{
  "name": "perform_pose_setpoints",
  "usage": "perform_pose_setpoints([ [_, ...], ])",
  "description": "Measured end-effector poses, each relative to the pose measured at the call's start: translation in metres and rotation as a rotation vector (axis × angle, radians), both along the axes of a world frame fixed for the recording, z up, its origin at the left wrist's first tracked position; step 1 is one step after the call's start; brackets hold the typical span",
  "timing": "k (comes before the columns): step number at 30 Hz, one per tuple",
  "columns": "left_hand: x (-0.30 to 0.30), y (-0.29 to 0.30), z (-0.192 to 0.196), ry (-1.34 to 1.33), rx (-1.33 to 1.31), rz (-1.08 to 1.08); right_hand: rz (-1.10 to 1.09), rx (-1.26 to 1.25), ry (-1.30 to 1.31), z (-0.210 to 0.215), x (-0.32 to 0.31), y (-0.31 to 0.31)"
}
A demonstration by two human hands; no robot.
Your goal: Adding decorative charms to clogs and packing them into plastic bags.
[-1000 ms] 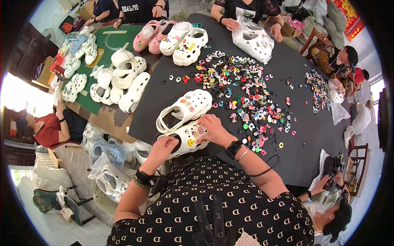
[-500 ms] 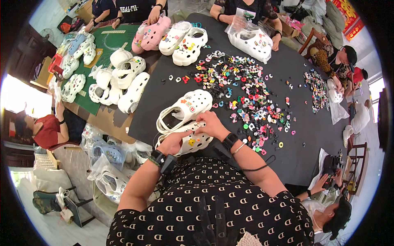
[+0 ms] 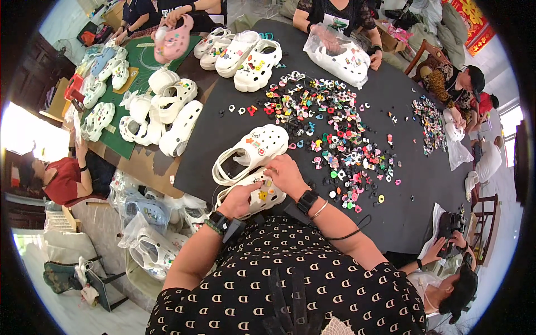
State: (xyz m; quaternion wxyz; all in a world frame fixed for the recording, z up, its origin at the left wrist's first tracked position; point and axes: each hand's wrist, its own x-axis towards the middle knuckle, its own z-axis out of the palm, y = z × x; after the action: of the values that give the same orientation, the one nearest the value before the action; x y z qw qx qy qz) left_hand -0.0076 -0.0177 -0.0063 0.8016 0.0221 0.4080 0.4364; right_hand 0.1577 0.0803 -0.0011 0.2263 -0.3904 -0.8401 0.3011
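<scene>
Two white clogs lie side by side at the near edge of the black table. The nearer white clog [image 3: 273, 196] carries a yellow flower charm [image 3: 263, 195] and other small charms. My left hand [image 3: 239, 200] is closed around its heel side, thumb toward the upper. On the upper, the curled fingers of my right hand [image 3: 286, 172] press close to my left thumb; whether a small charm is under them is hidden. The farther white clog [image 3: 272, 135], touching the nearer one, has orange, red and other charms on its upper and rests untouched.
Loose colourful charms [image 3: 340, 128] are heaped across the black table [image 3: 413, 206]. Finished-looking white clogs [image 3: 258, 66] stand at the back, plain white clogs [image 3: 181, 128] at left beside a green cutting mat [image 3: 134, 72]. Bagged clogs [image 3: 149, 248] sit low left. Several people work around the table.
My right fingers have moved down onto the near clog's upper, and my left hand has shifted slightly. Across the table, a person has lifted a pink clog up and to the left.
</scene>
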Motion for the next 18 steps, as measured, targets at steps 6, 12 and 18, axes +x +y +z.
perform_pose_setpoints([
  [6, 0.002, 0.001, 0.01, 0.065, -0.013, 0.026, -0.006, 0.164, -0.015, -0.002, -0.004, 0.0],
  [12, 0.011, -0.002, 0.027, 0.132, -0.015, -0.042, -0.442, -0.224, 0.239, -0.046, 0.026, 0.041],
  [18, -0.012, -0.01, 0.015, 1.296, 0.832, -0.625, -0.385, -0.216, 0.128, -0.023, 0.087, 0.045],
])
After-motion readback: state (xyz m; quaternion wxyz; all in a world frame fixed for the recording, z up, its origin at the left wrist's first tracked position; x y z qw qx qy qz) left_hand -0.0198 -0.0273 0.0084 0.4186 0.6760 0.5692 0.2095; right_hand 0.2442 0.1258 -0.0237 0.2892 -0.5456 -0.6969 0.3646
